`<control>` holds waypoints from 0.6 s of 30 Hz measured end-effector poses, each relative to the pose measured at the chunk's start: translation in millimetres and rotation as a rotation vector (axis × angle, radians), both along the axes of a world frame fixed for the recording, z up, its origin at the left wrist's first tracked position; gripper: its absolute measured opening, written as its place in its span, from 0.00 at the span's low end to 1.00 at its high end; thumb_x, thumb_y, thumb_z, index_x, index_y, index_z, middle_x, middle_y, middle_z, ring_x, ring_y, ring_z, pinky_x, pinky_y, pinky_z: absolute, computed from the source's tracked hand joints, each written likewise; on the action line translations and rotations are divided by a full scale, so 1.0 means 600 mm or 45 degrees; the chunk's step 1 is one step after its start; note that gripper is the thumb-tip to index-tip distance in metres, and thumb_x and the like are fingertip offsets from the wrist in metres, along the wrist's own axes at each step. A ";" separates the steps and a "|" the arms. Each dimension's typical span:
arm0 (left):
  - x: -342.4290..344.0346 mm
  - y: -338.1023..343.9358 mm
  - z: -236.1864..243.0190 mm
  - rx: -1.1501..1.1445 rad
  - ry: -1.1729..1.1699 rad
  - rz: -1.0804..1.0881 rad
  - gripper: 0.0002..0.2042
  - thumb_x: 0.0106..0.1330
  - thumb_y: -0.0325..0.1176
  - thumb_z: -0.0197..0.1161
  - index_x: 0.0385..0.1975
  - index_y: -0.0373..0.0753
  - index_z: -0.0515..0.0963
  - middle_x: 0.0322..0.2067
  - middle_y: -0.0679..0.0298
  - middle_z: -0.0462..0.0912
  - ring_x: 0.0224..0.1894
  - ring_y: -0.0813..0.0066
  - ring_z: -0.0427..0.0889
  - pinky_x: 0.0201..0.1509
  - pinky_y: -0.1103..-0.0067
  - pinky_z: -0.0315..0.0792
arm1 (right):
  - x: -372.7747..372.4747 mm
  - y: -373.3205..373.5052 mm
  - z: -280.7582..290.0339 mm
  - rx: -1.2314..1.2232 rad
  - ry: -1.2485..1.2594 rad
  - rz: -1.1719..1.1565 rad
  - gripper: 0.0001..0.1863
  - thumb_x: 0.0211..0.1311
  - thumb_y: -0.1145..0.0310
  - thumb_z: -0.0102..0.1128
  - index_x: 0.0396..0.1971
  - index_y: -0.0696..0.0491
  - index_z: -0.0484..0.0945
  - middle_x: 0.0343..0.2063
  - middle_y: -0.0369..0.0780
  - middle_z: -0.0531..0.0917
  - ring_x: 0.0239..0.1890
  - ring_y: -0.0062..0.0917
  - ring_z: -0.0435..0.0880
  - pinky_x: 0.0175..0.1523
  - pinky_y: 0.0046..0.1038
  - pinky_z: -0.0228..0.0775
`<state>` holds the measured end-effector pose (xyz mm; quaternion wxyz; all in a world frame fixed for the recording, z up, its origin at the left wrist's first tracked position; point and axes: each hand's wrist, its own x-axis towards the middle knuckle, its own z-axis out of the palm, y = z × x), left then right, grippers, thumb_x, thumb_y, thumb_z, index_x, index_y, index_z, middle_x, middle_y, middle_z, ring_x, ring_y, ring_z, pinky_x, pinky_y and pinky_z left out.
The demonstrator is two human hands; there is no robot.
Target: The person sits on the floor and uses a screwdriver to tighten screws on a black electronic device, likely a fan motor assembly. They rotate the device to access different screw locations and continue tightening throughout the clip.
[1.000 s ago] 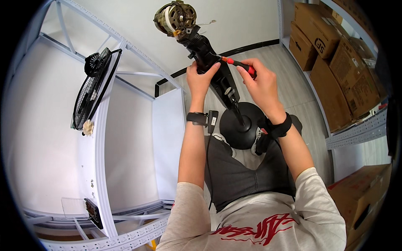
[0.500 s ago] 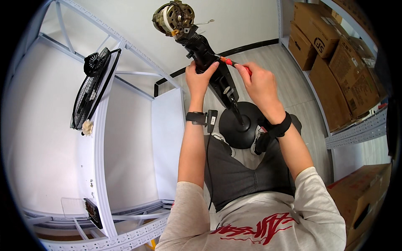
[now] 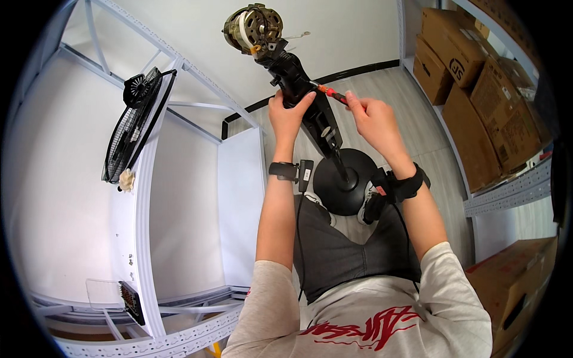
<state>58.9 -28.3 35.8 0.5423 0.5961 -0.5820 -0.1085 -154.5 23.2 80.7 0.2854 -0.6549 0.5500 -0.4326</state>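
My left hand (image 3: 286,123) is closed around the black housing (image 3: 289,76) of an upright fan stand, thumb along its right side. My right hand (image 3: 375,122) holds the end of a red-and-black screwdriver (image 3: 332,93), whose tip reaches the housing's right side; the exact contact point is too small to make out. An exposed brass-coloured motor (image 3: 253,27) with wires tops the housing. Below, the round black base (image 3: 328,191) rests on the floor between my feet.
At left, a white shelving frame (image 3: 149,238) bears a black fan grille (image 3: 122,143), a cream lobed part (image 3: 126,180), small metal pieces (image 3: 130,259) and a bit case (image 3: 131,301). Cardboard boxes (image 3: 453,59) fill shelves at right; another carton (image 3: 513,280) sits lower right.
My right fingers have shifted back along the screwdriver, showing more of its handle. The left hand keeps its grip on the housing; the view has shifted slightly.
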 end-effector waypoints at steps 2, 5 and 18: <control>0.003 0.003 -0.002 0.002 0.004 0.005 0.25 0.48 0.46 0.76 0.36 0.31 0.78 0.36 0.59 0.79 0.37 0.71 0.77 0.43 0.77 0.71 | 0.001 0.005 0.006 -0.086 0.169 0.008 0.17 0.63 0.58 0.59 0.24 0.57 0.80 0.14 0.47 0.77 0.18 0.43 0.75 0.28 0.37 0.69; -0.005 0.002 0.003 -0.003 -0.012 0.009 0.25 0.49 0.46 0.76 0.36 0.31 0.78 0.36 0.59 0.78 0.36 0.71 0.77 0.43 0.77 0.71 | 0.007 0.017 0.011 -0.569 0.226 -0.106 0.15 0.63 0.60 0.60 0.25 0.57 0.80 0.14 0.46 0.77 0.17 0.43 0.74 0.28 0.35 0.69; -0.003 0.004 0.000 0.033 0.037 0.006 0.28 0.46 0.50 0.76 0.39 0.32 0.79 0.36 0.56 0.76 0.40 0.63 0.76 0.47 0.72 0.70 | 0.026 0.010 -0.008 -0.017 -0.712 0.027 0.19 0.62 0.54 0.63 0.33 0.58 0.81 0.13 0.36 0.79 0.15 0.15 0.77 0.22 0.19 0.68</control>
